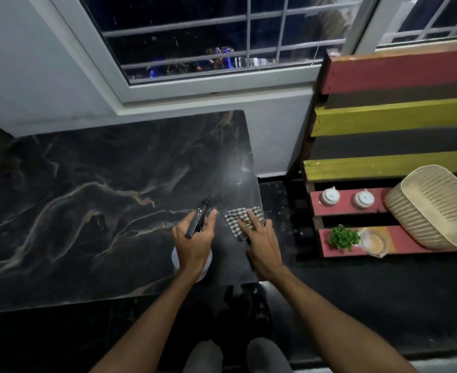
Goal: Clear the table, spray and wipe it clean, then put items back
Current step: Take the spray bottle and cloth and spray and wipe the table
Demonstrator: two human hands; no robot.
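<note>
The dark marble table [87, 197] fills the left and centre of the head view. My left hand [193, 240] grips a spray bottle [199, 220]; its black trigger head points away from me and its white body shows under my wrist. A patch of mist or glare lies on the table's far right part. My right hand [259, 238] presses flat on a checked cloth [236, 219] at the table's right edge, beside the bottle.
A striped pallet bench [383, 117] stands to the right and holds a cream basket [432, 208], two small white jars [329, 196], a green plant sprig [343, 237] and a glass bowl [374, 242]. A barred window is behind the table. My knees show below.
</note>
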